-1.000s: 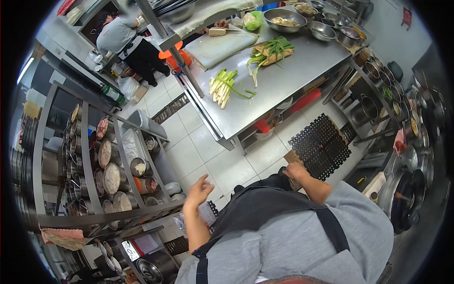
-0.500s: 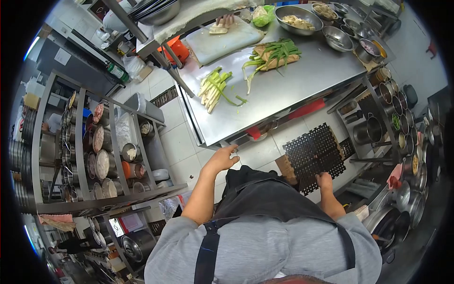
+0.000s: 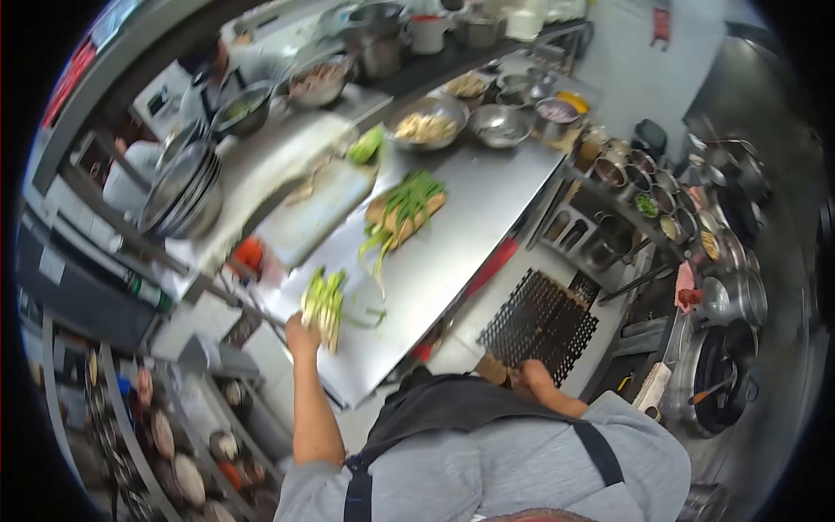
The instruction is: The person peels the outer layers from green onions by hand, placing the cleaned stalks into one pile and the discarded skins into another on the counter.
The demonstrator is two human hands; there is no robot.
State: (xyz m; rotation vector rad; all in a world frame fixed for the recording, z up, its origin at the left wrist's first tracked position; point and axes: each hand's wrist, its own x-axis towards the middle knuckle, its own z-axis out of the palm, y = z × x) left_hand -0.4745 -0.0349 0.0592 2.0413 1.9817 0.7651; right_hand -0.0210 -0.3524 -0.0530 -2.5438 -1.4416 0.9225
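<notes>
My left hand is at the left side of a bundle of spring onions near the left end of the steel table. It overlaps their pale stems, and its fingers are blurred, so I cannot tell whether they grip them. My right hand hangs low beside my apron, fingers curled in, with nothing visible in it. A second heap of leafy greens on brown paper lies farther along the table. Behind the spring onions is a white cutting board.
Metal bowls and a cabbage piece stand at the table's far end. Stacked bowls sit on the raised shelf, with a person behind it. A black perforated mat covers floor at right; pans stand beyond.
My left hand has moved from beside the table's front edge up to the spring onions. My body and view have turned and come closer to the table. My right hand stays low.
</notes>
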